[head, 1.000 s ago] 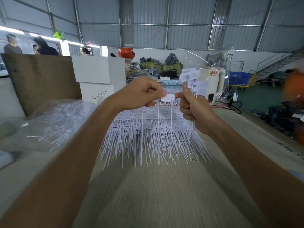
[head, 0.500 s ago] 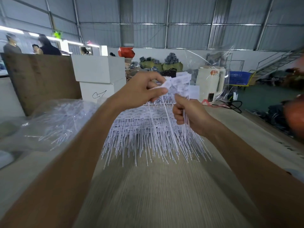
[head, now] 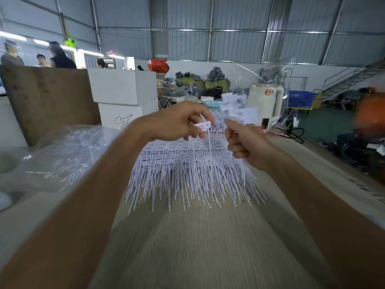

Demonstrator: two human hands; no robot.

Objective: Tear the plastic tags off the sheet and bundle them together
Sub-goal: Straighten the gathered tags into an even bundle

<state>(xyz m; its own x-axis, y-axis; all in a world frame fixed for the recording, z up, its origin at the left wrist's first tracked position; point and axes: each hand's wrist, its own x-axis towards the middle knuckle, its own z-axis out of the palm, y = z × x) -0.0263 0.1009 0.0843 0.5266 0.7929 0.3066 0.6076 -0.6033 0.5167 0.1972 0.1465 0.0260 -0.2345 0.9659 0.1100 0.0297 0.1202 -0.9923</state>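
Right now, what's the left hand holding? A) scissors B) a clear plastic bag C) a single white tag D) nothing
C: the left hand pinches a single white tag at its flat head, its thin tail hanging down, while the right hand grips the bundle.

Tags [head: 187, 174] — thin white plastic; table [head: 198, 247] — matt wood grain; bag [head: 68, 155] — glossy clear film.

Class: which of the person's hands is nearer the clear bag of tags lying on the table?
Left. The left hand is nearer the clear bag; the right hand is further away.
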